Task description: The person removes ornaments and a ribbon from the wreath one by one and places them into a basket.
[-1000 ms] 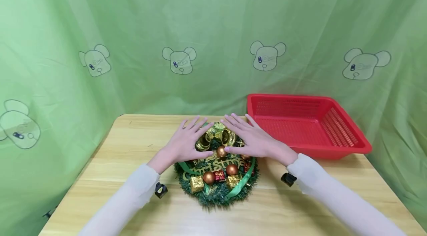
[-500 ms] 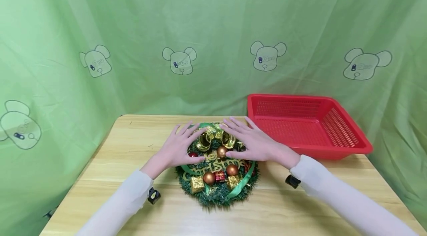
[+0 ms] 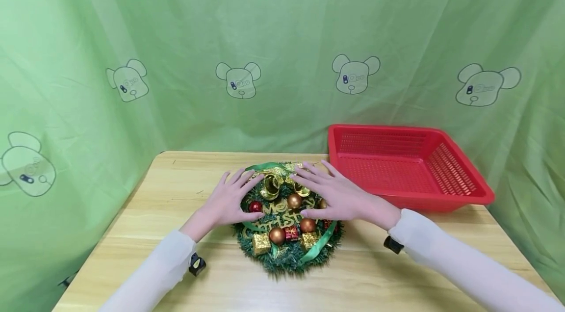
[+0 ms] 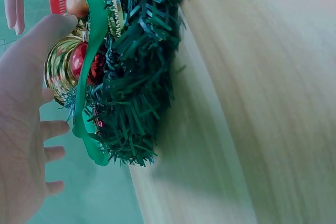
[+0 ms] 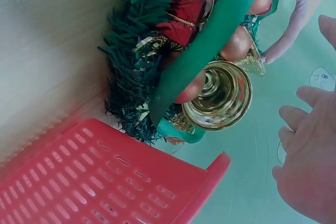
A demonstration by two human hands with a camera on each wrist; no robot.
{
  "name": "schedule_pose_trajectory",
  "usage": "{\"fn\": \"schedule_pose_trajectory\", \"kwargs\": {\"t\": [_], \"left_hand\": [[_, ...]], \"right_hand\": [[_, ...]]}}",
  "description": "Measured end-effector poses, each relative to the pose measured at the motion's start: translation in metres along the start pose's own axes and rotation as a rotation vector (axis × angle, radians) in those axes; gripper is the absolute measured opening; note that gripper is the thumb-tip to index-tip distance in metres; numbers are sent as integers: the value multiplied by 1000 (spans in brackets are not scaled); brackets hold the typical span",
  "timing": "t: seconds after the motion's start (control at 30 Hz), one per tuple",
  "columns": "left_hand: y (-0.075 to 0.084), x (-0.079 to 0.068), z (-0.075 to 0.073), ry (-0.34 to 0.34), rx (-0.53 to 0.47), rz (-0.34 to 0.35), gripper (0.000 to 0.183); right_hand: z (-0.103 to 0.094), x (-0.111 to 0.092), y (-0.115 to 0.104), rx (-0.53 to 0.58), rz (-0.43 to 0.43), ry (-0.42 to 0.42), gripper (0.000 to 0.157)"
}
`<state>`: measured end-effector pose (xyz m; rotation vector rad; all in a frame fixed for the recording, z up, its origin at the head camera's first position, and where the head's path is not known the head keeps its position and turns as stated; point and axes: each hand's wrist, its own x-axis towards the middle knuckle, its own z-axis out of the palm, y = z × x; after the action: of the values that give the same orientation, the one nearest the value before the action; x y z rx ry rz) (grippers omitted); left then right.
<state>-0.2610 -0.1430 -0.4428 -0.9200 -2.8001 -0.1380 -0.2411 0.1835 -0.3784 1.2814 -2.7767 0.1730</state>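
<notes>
A green Christmas wreath [image 3: 287, 255] lies flat on the wooden table, dressed with gold bells [image 3: 270, 187], copper baubles [image 3: 277, 236], small gift boxes [image 3: 261, 243], a green ribbon [image 3: 319, 247] and gold lettering. Over its left side is my left hand [image 3: 227, 201], fingers spread and holding nothing. My right hand [image 3: 337, 194] hovers above the upper right part, its fingers also extended, covering some of the ornaments. In the left wrist view the thumb of the left hand [image 4: 26, 93] appears close to a copper bauble [image 4: 77, 2]. The right wrist view has the right hand [image 5: 312, 145] apart from the gold bell [image 5: 220, 95].
A red plastic basket [image 3: 441, 199] with slotted walls stands at the table's back right, close to the wreath. Behind the wooden table [image 3: 176, 179] hangs a green curtain [image 3: 282, 106] with printed bear heads.
My left hand has drifted left and slightly down, and my right hand slightly right and down, so the gap between them is wider. The wreath and basket have stayed put.
</notes>
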Motion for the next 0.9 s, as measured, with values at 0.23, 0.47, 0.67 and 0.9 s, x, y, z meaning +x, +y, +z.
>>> {"fn": "schedule_pose_trajectory", "kwargs": {"t": [0.23, 0.47, 0.67, 0.9], "left_hand": [[2, -3, 3, -29, 7, -36, 100], [3, -5, 3, -54, 17, -52, 101], [-1, -9, 4, -84, 23, -48, 103], [-5, -10, 4, -111, 31, -49, 100]], "right_hand": [[2, -2, -3, -10, -5, -21, 86], [5, -3, -4, -6, -33, -24, 85], [12, -6, -5, -16, -81, -17, 82], [17, -9, -5, -36, -150, -15, 75]]}}
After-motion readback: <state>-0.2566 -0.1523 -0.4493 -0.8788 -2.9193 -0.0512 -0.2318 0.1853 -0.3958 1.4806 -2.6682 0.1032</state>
